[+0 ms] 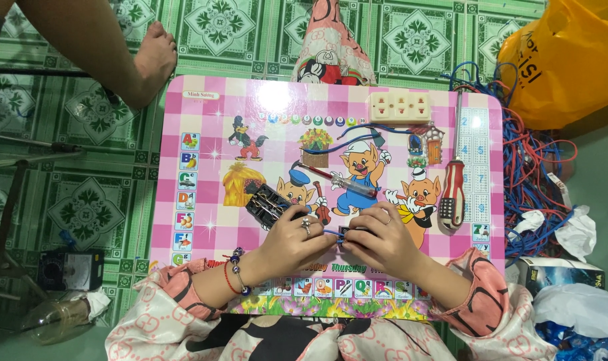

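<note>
**Two hands meet over a blue wire on a pink picture desk**

A short blue wire (335, 233) lies at the near middle of the desk (210, 134), pinched from both sides; the left hand (297, 235) closes its fingertips on the wire's left end, and the right hand (379, 237) closes on its right end together with a small dark part, too hidden to name; the fingertips of both hands nearly touch. The left hand wears a ring, and its wrist carries a bead bracelet and a red thread; both forearms come up from the bottom edge in pale patterned sleeves, wrists resting on the desk.

Just beside the left hand's knuckles lies a black switch block (267, 203), tilted; above the hands lies a small screwdriver with a clear handle (349, 184), set slantwise; right of the right hand a larger screwdriver with a red and black handle (452, 190) lies upright along the desk's right margin. A cream socket strip (399, 105) with three outlets sits at the far edge; blue wire trails from it.

The desk is a pink checked rectangle with cartoon pigs; a column of small square letter tiles runs down its left side, a number grid down its right. On the green tiled floor to the right lies a tangle of blue and red wires (528, 167); beyond it sits an orange plastic bag (571, 60); a dark meter (70, 270) rests at lower left.
</note>
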